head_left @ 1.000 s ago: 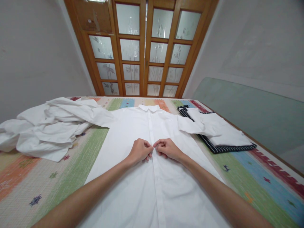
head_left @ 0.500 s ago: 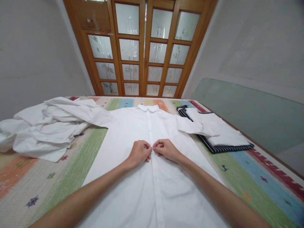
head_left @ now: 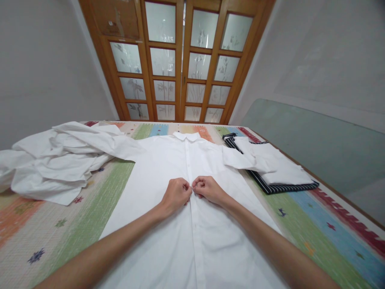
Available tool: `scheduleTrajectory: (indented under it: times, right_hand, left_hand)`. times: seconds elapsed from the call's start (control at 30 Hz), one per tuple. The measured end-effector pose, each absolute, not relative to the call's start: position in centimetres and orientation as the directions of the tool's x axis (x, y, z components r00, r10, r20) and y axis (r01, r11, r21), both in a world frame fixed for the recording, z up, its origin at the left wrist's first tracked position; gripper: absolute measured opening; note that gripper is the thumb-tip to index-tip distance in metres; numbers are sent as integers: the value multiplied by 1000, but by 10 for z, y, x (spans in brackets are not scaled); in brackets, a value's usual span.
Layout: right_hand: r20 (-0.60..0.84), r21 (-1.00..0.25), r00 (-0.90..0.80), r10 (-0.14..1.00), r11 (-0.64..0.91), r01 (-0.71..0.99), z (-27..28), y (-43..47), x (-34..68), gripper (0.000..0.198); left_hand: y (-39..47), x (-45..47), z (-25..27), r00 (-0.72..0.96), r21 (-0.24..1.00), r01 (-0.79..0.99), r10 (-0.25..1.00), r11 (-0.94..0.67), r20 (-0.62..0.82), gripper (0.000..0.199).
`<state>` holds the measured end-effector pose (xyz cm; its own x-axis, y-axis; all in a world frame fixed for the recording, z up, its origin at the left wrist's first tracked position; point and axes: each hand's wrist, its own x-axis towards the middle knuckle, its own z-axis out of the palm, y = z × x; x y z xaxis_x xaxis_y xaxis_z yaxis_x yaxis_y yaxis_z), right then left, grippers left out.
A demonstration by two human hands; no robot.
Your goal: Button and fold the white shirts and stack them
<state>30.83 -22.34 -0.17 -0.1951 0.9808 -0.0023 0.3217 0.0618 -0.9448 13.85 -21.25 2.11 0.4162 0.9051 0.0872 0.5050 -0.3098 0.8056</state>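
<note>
A white collared shirt (head_left: 162, 160) lies flat, front side up, with its collar away from me and its button strip running down the middle. My left hand (head_left: 177, 194) pinches the strip's edge from the left, fingers curled. From the other side, my right hand (head_left: 209, 189) pinches the same spot, thumb and forefinger together. The fingertips of both hands nearly meet there; the button between them is too small and covered to make out. Below the hands the strip continues straight toward me.
Crumpled white cloth (head_left: 60, 160) is heaped at the left. At the right, a folded white garment (head_left: 282, 164) rests on a black striped one (head_left: 270, 189). A patterned, striped cloth (head_left: 75, 228) covers the table. Beyond stand wooden doors with glass panes (head_left: 180, 60).
Both hands stay pinched at the same place on the strip, with only slight finger movement. The whole view has shifted very slightly.
</note>
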Motion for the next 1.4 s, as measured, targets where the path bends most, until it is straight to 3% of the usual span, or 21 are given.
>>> scheduleTrajectory:
  times: [0.2, 0.63, 1.4]
  right_hand:
    - [25, -926, -207, 978, 100, 363, 3, -224, 308, 9]
    - [16, -938, -234, 972, 96, 332, 4, -224, 311, 10]
    - [-11, -912, -171, 985, 61, 406, 5, -224, 308, 8]
  left_hand:
    - [-214, 138, 25, 409, 740, 565, 903, -366, 134, 21]
    - [-216, 141, 24, 366, 719, 599, 919, -352, 145, 21]
    - [-211, 138, 14, 332, 879, 438, 943, -187, 35, 13]
